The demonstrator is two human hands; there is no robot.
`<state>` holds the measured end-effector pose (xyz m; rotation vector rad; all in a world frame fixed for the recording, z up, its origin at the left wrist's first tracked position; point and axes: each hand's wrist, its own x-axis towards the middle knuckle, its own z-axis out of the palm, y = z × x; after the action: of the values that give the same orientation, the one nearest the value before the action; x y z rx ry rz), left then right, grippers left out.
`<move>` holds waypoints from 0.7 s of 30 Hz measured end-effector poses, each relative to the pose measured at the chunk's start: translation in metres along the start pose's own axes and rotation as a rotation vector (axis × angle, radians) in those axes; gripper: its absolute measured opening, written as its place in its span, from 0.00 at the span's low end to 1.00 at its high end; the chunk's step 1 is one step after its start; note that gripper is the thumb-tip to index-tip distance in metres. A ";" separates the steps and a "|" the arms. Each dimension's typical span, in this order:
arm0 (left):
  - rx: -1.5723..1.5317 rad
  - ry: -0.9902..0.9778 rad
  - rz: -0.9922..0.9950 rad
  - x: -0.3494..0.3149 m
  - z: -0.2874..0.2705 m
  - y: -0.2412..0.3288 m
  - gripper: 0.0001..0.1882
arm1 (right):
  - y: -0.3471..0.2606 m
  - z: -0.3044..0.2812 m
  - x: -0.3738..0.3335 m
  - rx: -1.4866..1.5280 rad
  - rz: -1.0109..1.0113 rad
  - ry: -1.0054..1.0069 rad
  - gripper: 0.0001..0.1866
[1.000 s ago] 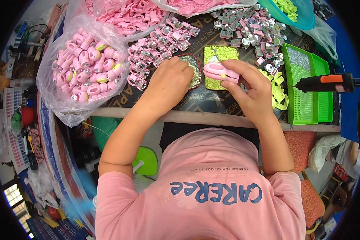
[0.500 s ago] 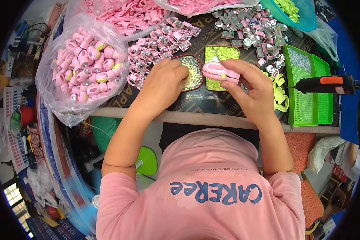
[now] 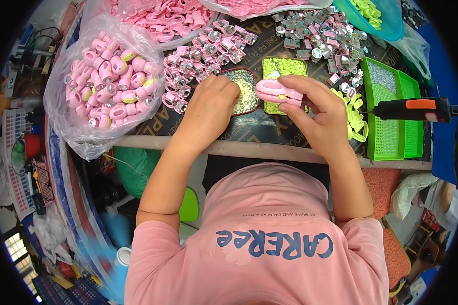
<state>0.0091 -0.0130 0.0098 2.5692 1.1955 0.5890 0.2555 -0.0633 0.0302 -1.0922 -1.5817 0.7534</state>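
Observation:
My right hand (image 3: pixel 318 109) grips a small pink flashlight (image 3: pixel 272 90) with a yellow-green button on its side, thumb below and fingers above. The flashlight is held level over a tin of small yellow-green parts (image 3: pixel 290 66). My left hand (image 3: pixel 211 109) is at the left edge of a red-rimmed tin (image 3: pixel 245 76) of small clear round pieces. Its fingers are curled down and pressed together; what they hold, if anything, is hidden. Behind that hand lies a heap of pink flashlight halves with silver reflectors (image 3: pixel 208 48).
A clear bag of pink flashlights (image 3: pixel 109 81) stands at left. At right, a black-and-orange electric screwdriver (image 3: pixel 414 108) lies across green trays (image 3: pixel 384 137) of screws. Yellow-green strips (image 3: pixel 356 119) lie beside them. Circuit parts with reflectors (image 3: pixel 320 40) are heaped behind.
My right hand and the flashlight have shifted very slightly left. My left hand stays at the tin of clear pieces, its forearm slightly further right.

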 end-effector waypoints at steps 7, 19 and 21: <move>-0.231 0.193 -0.014 0.000 -0.011 0.002 0.06 | -0.007 -0.006 -0.001 -0.030 0.124 -0.126 0.25; -0.635 0.404 -0.007 -0.003 -0.016 0.029 0.08 | -0.011 0.005 0.004 0.042 -0.035 -0.024 0.23; -0.619 0.413 0.026 -0.002 -0.018 0.029 0.09 | -0.014 0.005 0.004 0.039 -0.031 -0.020 0.22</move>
<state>0.0193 -0.0316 0.0364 1.9881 0.8899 1.3073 0.2465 -0.0649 0.0422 -1.0327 -1.5910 0.7726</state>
